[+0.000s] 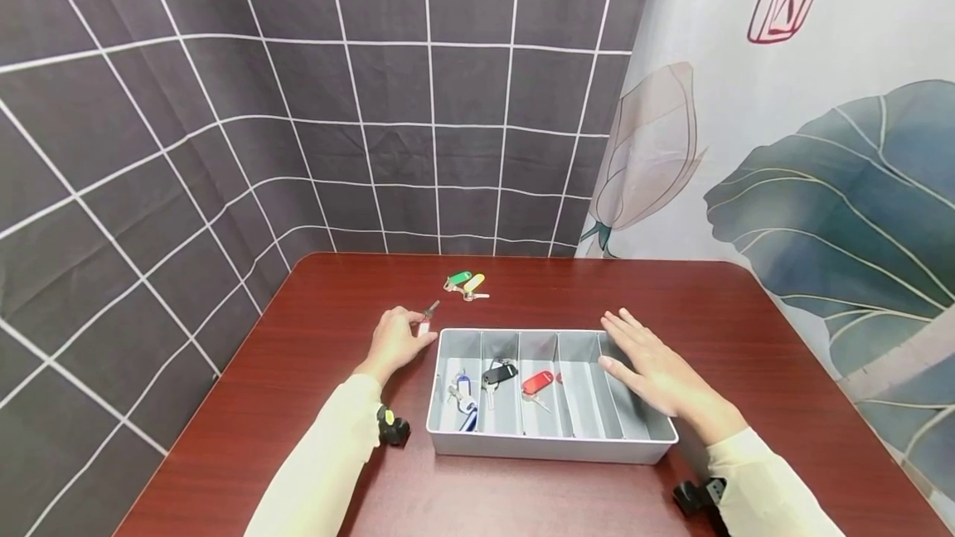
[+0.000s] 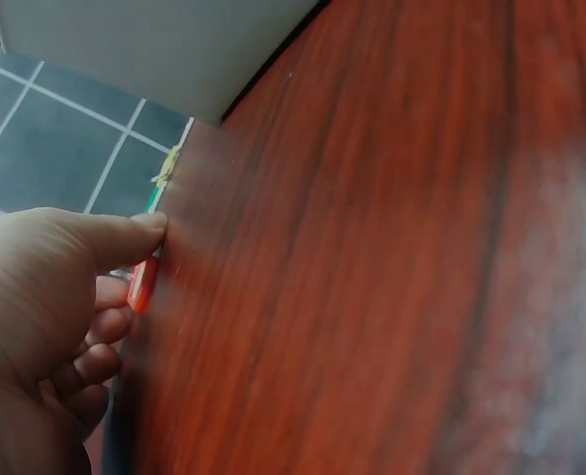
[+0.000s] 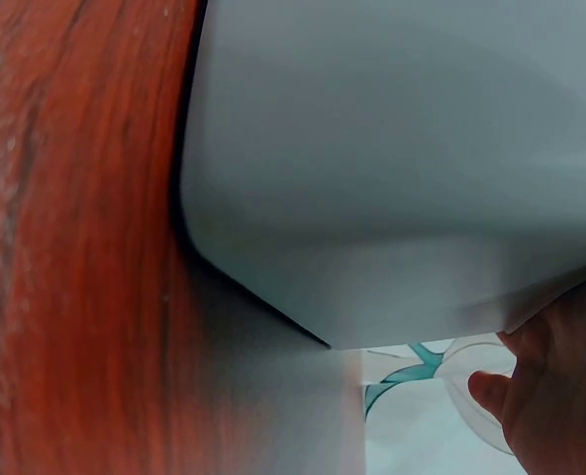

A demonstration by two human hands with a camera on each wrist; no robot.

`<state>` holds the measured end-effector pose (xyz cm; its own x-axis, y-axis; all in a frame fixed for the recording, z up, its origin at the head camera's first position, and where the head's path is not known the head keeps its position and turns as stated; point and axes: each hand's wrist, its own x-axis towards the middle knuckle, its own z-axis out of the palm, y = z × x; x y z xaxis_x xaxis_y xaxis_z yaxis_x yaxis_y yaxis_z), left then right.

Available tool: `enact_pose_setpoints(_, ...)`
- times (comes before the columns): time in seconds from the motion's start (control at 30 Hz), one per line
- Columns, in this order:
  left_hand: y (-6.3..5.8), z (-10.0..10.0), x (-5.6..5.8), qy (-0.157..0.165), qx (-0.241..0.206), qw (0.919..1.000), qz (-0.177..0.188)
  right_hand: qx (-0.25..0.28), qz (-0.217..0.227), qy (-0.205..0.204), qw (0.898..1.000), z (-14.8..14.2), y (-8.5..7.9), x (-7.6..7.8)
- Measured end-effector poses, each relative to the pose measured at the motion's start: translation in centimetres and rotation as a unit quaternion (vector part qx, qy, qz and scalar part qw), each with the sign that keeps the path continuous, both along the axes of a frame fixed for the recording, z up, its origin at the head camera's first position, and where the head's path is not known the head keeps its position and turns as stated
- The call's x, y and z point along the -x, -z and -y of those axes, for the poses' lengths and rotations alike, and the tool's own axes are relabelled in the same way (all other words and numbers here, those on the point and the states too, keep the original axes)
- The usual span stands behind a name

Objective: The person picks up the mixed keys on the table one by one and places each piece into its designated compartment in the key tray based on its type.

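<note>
At a reddish-brown wooden table, we see a person's left hand pinching a key with a red tag between thumb and fingers, just outside the far left corner of a gray divided tray. The right hand reaches over the tray's right end, fingers extended and holding nothing; whether it touches the rim, we cannot tell. Inside the tray, we count blue-tagged keys in the leftmost compartment, a black tag with its key in the second and another red tag with a key in the third. Beyond the tray, we spot a green tag and a yellow tag side by side, keys attached, before a dark grid-patterned curtain.
</note>
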<state>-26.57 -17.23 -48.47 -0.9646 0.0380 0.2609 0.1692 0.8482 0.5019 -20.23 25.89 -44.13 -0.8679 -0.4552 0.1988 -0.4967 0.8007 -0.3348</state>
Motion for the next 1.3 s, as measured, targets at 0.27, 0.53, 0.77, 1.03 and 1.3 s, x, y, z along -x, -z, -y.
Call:
enact_pose_setpoints(0.27,0.0,0.4,-0.1,-0.014,0.004,0.9999,0.002,0.002,-0.003,-0.001,1.000,0.0,0.1,0.0)
enact_pose_setpoints(0.53,-0.2,0.6,0.0,-0.015,-0.013,0.9996,0.019,0.000,-0.004,0.003,1.000,-0.1,0.2,-0.1)
enact_pose_setpoints(0.77,-0.2,0.8,0.3,-0.008,-0.017,0.9994,0.029,0.001,-0.002,0.000,1.000,-0.1,0.2,-0.1)
enact_pose_setpoints(1.03,-0.2,1.0,0.1,-0.015,-0.031,0.9984,0.045,-0.001,0.000,0.000,1.000,0.0,0.2,0.0)
enact_pose_setpoints(1.3,-0.1,1.4,0.1,0.001,-0.026,0.9987,0.043,0.001,0.002,-0.001,1.000,0.0,0.0,-0.1)
